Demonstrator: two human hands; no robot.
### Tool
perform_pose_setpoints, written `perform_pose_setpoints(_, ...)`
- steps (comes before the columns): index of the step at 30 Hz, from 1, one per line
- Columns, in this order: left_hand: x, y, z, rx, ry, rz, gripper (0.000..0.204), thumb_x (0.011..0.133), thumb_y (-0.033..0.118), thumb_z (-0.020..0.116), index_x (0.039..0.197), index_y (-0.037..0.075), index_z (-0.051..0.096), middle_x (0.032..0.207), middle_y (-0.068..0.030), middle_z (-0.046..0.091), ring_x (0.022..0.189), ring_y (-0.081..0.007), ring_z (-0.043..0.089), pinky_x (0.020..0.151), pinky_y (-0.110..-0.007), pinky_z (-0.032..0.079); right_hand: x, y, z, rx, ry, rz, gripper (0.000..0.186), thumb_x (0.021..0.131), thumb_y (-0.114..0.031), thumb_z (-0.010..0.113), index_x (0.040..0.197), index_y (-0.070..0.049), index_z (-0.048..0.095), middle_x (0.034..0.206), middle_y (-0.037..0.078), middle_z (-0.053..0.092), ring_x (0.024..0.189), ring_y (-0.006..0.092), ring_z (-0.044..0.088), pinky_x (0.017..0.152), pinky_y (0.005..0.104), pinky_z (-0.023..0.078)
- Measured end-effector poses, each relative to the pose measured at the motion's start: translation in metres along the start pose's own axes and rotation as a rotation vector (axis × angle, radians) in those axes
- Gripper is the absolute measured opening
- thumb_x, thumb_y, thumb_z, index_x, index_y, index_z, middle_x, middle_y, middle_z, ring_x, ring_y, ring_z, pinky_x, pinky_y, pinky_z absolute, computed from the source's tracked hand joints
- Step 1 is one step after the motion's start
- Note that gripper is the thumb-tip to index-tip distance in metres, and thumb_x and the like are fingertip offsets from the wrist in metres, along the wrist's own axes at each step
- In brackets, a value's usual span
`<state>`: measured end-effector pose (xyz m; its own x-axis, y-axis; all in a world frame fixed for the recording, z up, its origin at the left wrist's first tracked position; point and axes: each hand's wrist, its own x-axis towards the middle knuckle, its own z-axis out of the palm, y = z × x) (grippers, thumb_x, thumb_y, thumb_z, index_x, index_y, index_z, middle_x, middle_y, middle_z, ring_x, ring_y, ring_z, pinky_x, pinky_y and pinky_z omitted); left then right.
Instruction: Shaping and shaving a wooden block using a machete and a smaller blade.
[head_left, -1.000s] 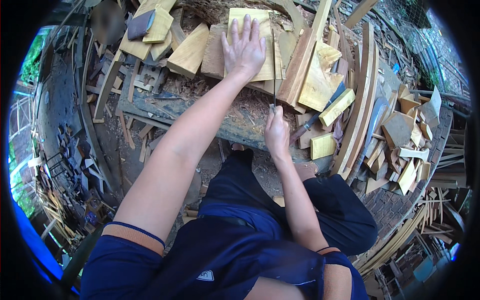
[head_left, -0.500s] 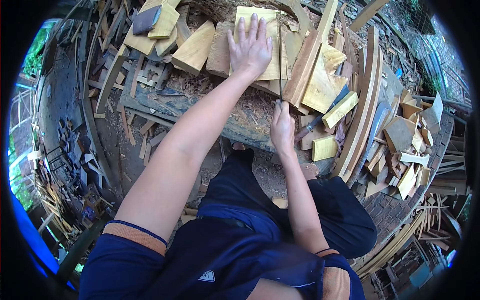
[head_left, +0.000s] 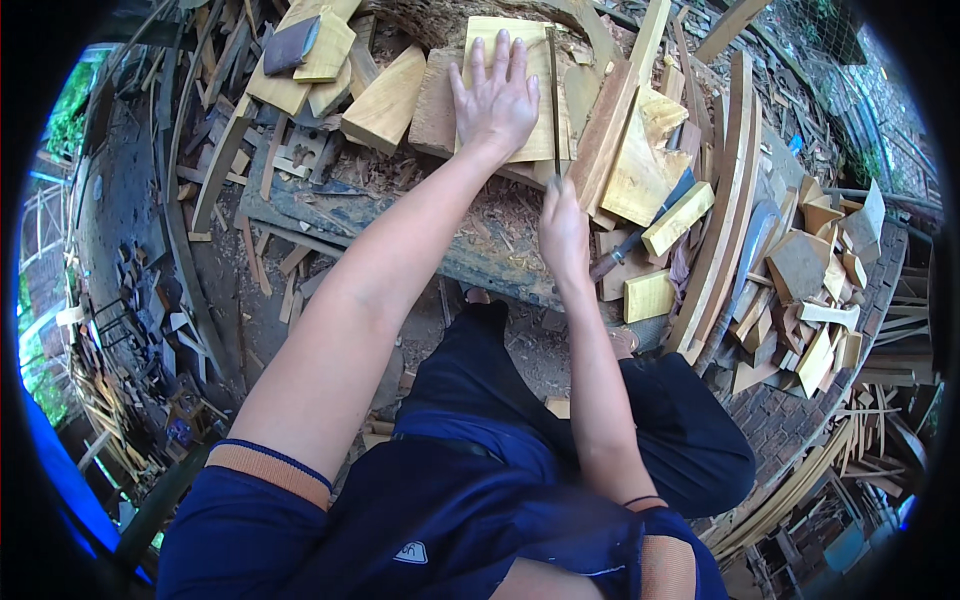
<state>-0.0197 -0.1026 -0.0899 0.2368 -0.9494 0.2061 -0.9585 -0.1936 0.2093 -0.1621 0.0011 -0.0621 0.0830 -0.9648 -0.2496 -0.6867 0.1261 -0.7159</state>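
Note:
My left hand [head_left: 496, 98] lies flat with fingers spread on a pale yellow wooden board [head_left: 538, 120] set on a rough workbench [head_left: 330, 205]. My right hand [head_left: 563, 230] is closed around the handle of a thin handsaw [head_left: 553, 95], whose narrow blade runs upright along the board just right of my left hand. Sawdust and shavings lie below the board.
Stacks of cut wood blocks [head_left: 385, 95] sit left of the board. More offcuts [head_left: 640, 165], a long curved plank [head_left: 725, 220] and a tool with a dark handle [head_left: 625, 255] lie to the right. Scrap pieces [head_left: 815, 270] cover the ground at right.
The view has shifted slightly, so the board and my hands sit a little lower in the picture. The saw remains against the board; my left hand stays pressed flat.

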Motion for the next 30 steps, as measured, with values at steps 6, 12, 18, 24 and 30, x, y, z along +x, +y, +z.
perform_pose_setpoints(6, -0.003, -0.010, 0.002, 0.015, -0.007, -0.011, 0.056, 0.100, 0.043, 0.032, 0.151, 0.019, 0.029, 0.159, -0.0014, 0.020, 0.147, -0.0278, 0.013, 0.116, -0.056, 0.012, -0.023, -0.004, 0.001, -0.003, -0.031, 0.057, 0.026, 0.101, -0.024, 0.042, 0.104, 0.000, 0.050, 0.080, 0.034, 0.061, 0.081, 0.0513, 0.060, 0.068, 0.0589, 0.045)
perform_pose_setpoints(12, -0.001, 0.000, -0.002, 0.005, 0.002, -0.002, 0.056, 0.100, 0.042, 0.032, 0.150, 0.019, 0.029, 0.159, -0.0016, 0.020, 0.147, -0.0278, 0.013, 0.116, -0.056, 0.013, 0.003, -0.002, -0.009, 0.020, -0.047, -0.025, 0.033, 0.102, -0.028, 0.038, 0.106, 0.001, 0.051, 0.085, 0.036, 0.061, 0.089, 0.0526, 0.059, 0.075, 0.0585, 0.046)
perform_pose_setpoints(18, -0.002, -0.006, 0.001, 0.001, -0.009, -0.007, 0.056, 0.100, 0.042, 0.032, 0.151, 0.019, 0.029, 0.159, -0.0019, 0.021, 0.146, -0.0285, 0.014, 0.115, -0.057, 0.014, -0.012, -0.015, -0.017, -0.028, -0.080, 0.029, 0.035, 0.102, -0.023, 0.039, 0.102, 0.009, 0.053, 0.095, 0.034, 0.062, 0.099, 0.0503, 0.057, 0.083, 0.0495, 0.046)
perform_pose_setpoints(24, -0.001, 0.003, -0.003, -0.019, -0.002, -0.001, 0.055, 0.099, 0.041, 0.032, 0.150, 0.019, 0.030, 0.159, -0.0022, 0.021, 0.146, -0.0286, 0.014, 0.115, -0.057, 0.015, 0.001, -0.009, -0.025, -0.052, -0.132, 0.007, 0.035, 0.102, -0.027, 0.037, 0.103, 0.004, 0.051, 0.091, 0.037, 0.060, 0.092, 0.0524, 0.058, 0.078, 0.0574, 0.046)
perform_pose_setpoints(30, -0.003, -0.003, -0.003, 0.028, -0.032, 0.057, 0.053, 0.100, 0.040, 0.033, 0.149, 0.023, 0.032, 0.158, 0.0034, 0.024, 0.145, -0.0240, 0.019, 0.115, -0.056, 0.018, 0.000, -0.017, -0.024, -0.015, -0.162, 0.028, 0.036, 0.102, -0.028, 0.037, 0.108, 0.004, 0.052, 0.092, 0.036, 0.061, 0.093, 0.0523, 0.058, 0.079, 0.0567, 0.046)
